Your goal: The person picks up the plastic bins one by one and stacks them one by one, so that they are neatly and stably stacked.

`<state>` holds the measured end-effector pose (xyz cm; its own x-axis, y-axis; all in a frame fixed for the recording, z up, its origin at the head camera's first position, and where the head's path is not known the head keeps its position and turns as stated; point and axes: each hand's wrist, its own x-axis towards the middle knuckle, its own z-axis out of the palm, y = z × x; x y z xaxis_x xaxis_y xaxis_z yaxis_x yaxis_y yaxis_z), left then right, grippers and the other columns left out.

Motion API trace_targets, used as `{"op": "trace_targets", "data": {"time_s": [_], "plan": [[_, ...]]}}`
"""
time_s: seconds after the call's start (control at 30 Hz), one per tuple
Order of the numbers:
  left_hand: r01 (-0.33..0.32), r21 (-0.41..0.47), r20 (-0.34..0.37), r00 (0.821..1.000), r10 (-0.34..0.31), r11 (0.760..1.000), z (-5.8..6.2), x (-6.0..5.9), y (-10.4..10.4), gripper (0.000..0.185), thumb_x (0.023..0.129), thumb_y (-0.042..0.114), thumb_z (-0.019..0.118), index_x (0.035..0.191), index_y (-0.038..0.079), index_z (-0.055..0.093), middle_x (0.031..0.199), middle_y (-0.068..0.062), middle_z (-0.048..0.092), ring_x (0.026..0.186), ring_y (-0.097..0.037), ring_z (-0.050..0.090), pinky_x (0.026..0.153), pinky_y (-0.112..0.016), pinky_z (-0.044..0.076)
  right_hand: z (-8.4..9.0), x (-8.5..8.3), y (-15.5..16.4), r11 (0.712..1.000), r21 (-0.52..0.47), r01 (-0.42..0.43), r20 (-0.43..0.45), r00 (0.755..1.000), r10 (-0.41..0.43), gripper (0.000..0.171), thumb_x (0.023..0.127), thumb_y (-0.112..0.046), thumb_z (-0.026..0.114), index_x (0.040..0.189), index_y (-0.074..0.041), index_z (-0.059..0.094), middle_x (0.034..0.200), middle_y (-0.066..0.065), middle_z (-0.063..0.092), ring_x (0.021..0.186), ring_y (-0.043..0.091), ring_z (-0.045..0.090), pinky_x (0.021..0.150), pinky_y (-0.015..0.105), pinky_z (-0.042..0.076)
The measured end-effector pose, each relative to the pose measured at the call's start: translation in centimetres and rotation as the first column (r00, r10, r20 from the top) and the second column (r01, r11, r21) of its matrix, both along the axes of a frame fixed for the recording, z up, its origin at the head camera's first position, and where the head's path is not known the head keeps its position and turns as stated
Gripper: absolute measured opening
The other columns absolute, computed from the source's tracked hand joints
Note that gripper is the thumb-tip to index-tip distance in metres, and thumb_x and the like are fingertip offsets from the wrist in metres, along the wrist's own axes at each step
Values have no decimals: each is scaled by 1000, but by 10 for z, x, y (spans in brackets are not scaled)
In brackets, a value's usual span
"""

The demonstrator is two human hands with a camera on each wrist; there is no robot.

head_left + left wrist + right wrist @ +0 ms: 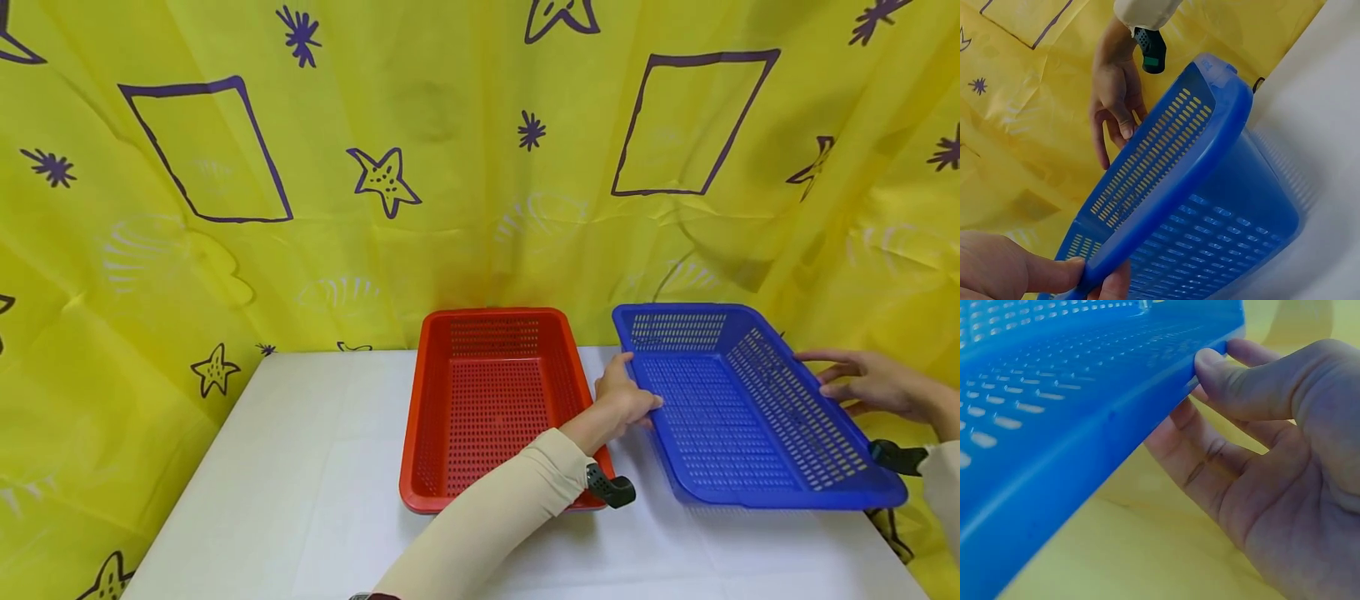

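Two hands, tilted blue basket

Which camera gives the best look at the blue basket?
The head view: it shows the whole blue basket beside the red basket, a hand at each side. The left wrist view shows it tilted, cut off at the frame's bottom edge; the right wrist view only its rim, close up.

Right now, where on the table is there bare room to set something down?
The white table lies bare left of the red basket, and along the near edge. It is crowded on the right: the blue basket is gripped by the left hand and touched by the right hand.
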<state>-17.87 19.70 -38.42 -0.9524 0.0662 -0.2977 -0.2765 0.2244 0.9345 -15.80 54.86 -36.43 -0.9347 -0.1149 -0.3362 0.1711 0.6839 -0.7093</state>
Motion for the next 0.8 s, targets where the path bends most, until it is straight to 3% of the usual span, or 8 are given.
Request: {"op": "trace_targets", "data": {"time_s": [0.17, 0.43, 0.67, 0.8], "plan": [[19, -23, -29, 999, -20, 1000, 9, -2, -4, 81, 71, -8, 82, 136, 30, 53, 82, -3, 48, 82, -16, 51, 48, -32, 56, 4, 1, -2, 999, 44, -21, -45, 999, 23, 64, 97, -3, 55, 151, 3, 20, 112, 29, 58, 89, 32, 66, 74, 46, 59], [94, 6, -63, 994, -93, 996, 29, -2, -15, 81, 74, -4, 82, 139, 30, 50, 81, -4, 49, 55, -17, 59, 51, -34, 57, 20, 5, -8, 987, 163, -13, -121, 992, 33, 64, 95, 2, 56, 146, 13, 19, 103, 26, 63, 83, 31, 68, 69, 46, 60], [172, 43, -122, 979, -166, 984, 48, -4, -34, 80, 76, -4, 80, 142, 29, 47, 78, -6, 50, 52, -19, 62, 46, -32, 55, 37, 11, -18, 972, 236, 14, -213, 976, 38, 63, 96, 0, 57, 146, 13, 20, 102, 28, 61, 79, 29, 67, 66, 41, 60], [209, 50, -157, 967, -199, 977, 59, -4, -44, 80, 77, -4, 79, 143, 28, 46, 77, -6, 52, 52, -18, 62, 43, -30, 54, 42, 17, -23, 966, 251, 58, -316, 948, 25, 62, 98, -2, 55, 150, 6, 23, 100, 30, 59, 72, 22, 66, 61, 39, 60]]}}
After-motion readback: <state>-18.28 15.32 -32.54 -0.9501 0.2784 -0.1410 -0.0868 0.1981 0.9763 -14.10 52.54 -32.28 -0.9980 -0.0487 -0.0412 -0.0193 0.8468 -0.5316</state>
